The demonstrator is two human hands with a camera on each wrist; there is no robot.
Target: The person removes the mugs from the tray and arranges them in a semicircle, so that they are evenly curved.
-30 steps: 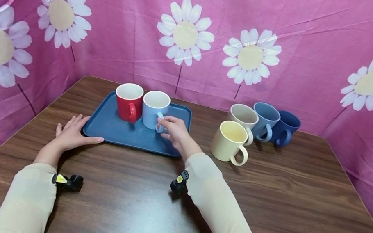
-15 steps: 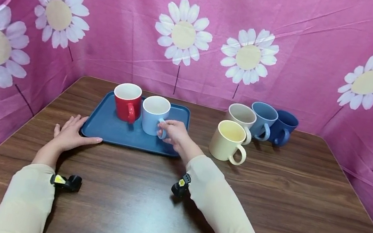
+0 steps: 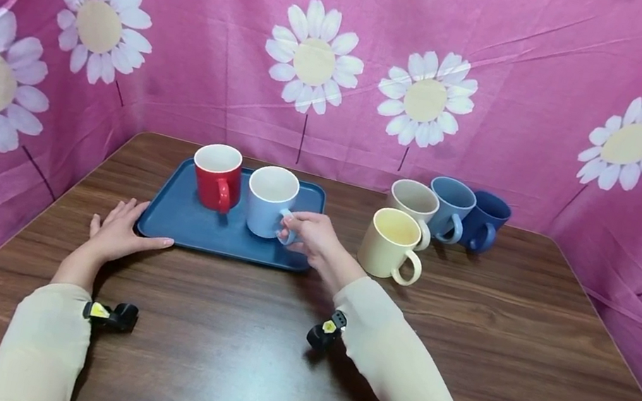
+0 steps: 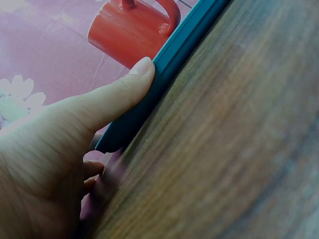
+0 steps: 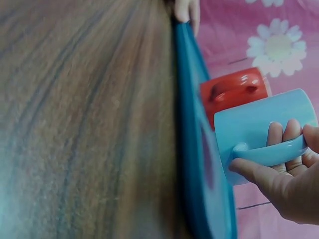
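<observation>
A dark blue tray (image 3: 188,224) lies on the wooden table at the back left. On it stand a red mug (image 3: 217,176) and, to its right, a light blue mug (image 3: 269,200). My right hand (image 3: 315,235) grips the light blue mug by its handle (image 5: 271,153), fingers through the loop and thumb under it. My left hand (image 3: 118,233) lies flat on the table, its thumb (image 4: 117,94) pressed against the tray's (image 4: 169,62) near left edge. The red mug (image 4: 129,30) shows behind that edge.
To the right of the tray stand a pale yellow mug (image 3: 390,244), a beige mug (image 3: 414,201), a grey-blue mug (image 3: 452,208) and a dark blue mug (image 3: 487,219). Pink flowered cloth walls the table on three sides.
The light blue mug has shifted a little to the right and nearer on the tray, away from the red mug, with my right hand on its handle. The left hand has stayed in place.
</observation>
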